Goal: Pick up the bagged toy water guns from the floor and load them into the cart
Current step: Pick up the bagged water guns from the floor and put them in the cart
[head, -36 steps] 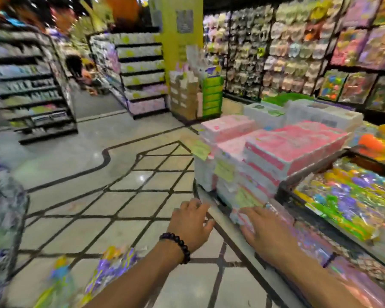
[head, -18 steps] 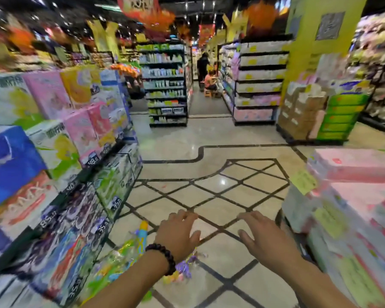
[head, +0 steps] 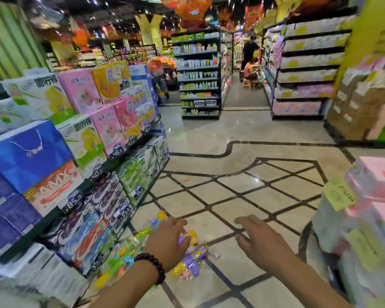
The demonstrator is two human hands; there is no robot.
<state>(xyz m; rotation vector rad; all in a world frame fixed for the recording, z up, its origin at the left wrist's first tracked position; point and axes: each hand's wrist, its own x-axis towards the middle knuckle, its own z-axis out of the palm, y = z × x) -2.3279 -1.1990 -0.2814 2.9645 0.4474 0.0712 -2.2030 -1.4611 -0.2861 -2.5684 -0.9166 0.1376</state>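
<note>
Your left hand [head: 167, 243] and right hand [head: 261, 242], both spread wide and holding nothing, hovered above the bagged water guns [head: 191, 261] on the floor [head: 242, 192].

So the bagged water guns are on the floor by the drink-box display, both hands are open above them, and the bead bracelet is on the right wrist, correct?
Not quite: the bead bracelet is on the left wrist. The head view shows it just behind the left hand. The rest holds: the bagged water guns lie on the floor by the drink-box display, and the right hand is open too.
</note>
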